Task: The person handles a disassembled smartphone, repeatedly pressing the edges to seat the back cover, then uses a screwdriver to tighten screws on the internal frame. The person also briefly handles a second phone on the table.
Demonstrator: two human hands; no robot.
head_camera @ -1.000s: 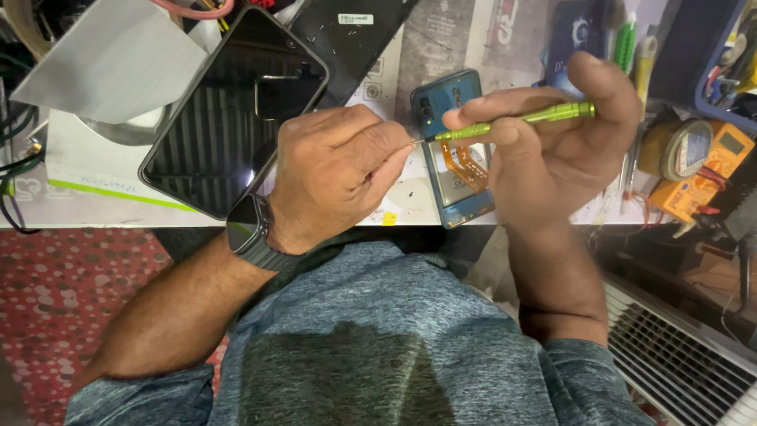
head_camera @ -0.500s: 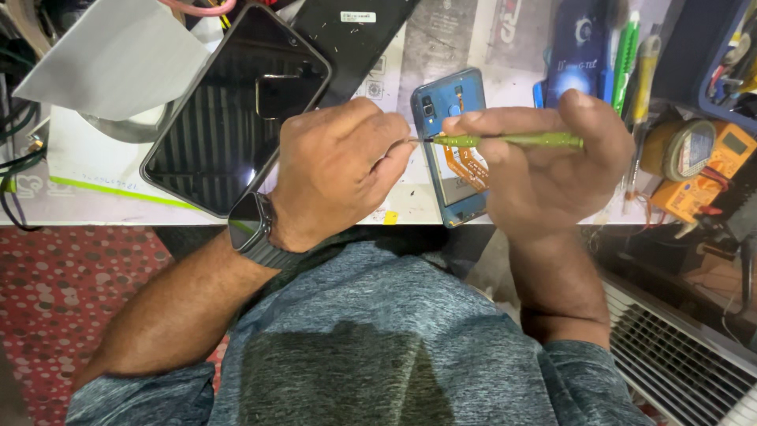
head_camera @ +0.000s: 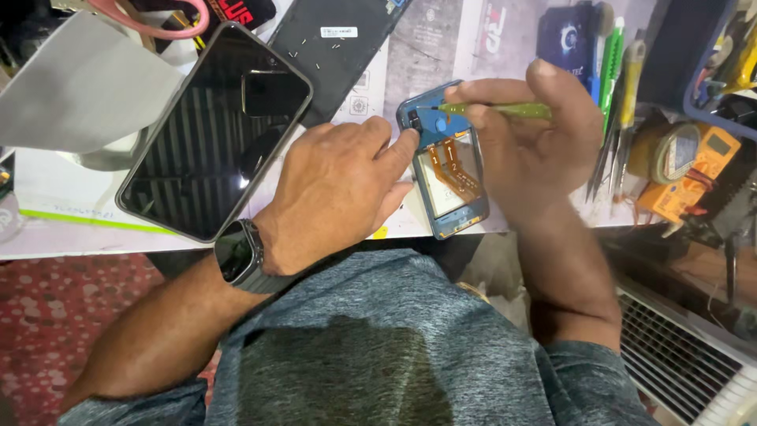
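- An opened blue phone (head_camera: 449, 170) lies at the table's (head_camera: 71, 237) near edge between both hands, its long axis running away from the person, orange flex cables exposed.
- The left hand (head_camera: 335, 193) rests loosely curled beside it, fingertip touching its top corner.
- The right hand (head_camera: 532, 146) pinches a slim green screwdriver (head_camera: 493, 110), tip at that same corner.

- I am looking down at a phone repair workbench: an opened blue phone (head_camera: 445, 170) is lying under my fingers.
- A yellow multimeter (head_camera: 694, 170) and upright hand tools (head_camera: 619, 71) are sitting beyond my right fingers.
- A detached dark screen (head_camera: 213, 130) is resting just beyond my left fingers.
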